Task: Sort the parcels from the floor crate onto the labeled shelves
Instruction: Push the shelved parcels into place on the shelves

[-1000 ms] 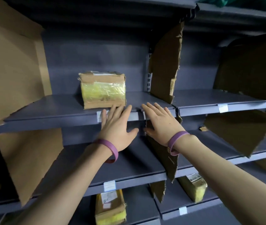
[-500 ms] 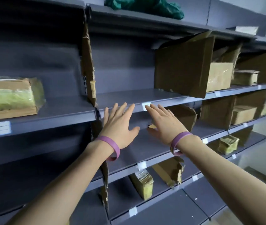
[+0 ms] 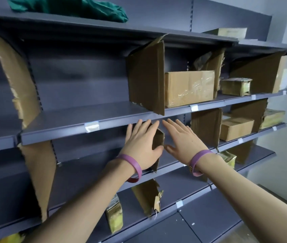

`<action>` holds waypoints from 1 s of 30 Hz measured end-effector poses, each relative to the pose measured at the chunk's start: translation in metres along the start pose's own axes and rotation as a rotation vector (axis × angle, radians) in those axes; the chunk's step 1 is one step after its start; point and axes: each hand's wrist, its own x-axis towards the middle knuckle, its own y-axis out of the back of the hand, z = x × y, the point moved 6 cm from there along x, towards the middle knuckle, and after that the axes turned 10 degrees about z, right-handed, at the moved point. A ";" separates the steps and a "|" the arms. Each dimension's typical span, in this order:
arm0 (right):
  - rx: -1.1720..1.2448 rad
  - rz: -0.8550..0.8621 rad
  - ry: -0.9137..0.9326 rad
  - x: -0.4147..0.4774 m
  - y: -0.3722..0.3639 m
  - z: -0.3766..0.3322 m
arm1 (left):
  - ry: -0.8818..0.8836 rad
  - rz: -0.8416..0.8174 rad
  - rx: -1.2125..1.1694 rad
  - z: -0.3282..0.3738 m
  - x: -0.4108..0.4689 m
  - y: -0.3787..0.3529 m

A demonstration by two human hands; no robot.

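Grey metal shelving fills the view, which has swung right since a second ago, so the yellow-taped parcel is now out of frame to the left. Between cardboard dividers, a brown parcel sits far right. The left hand and right hand hover empty, fingers straight, below a white label. That placement looks finished; the floor crate, unseen, is likely next.

Parcel storeroom or sorting room. Dark grey metal shelves in several tiers are set along a wall and divided into bays by torn cardboard sheets. White labels are stuck on the shelf edges. Taped brown parcels are set in several bays, and a green cloth is seen on the top tier.
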 end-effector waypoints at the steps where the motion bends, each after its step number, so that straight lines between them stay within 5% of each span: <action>1: 0.004 0.000 -0.013 0.001 -0.001 0.014 | -0.018 0.002 -0.013 0.010 0.008 -0.009; 17: -0.058 0.001 -0.077 0.079 -0.035 0.219 | -0.049 0.049 -0.132 0.073 0.165 -0.164; 30: 0.111 0.103 0.201 0.152 -0.055 0.294 | 0.099 0.206 0.092 0.073 0.231 -0.214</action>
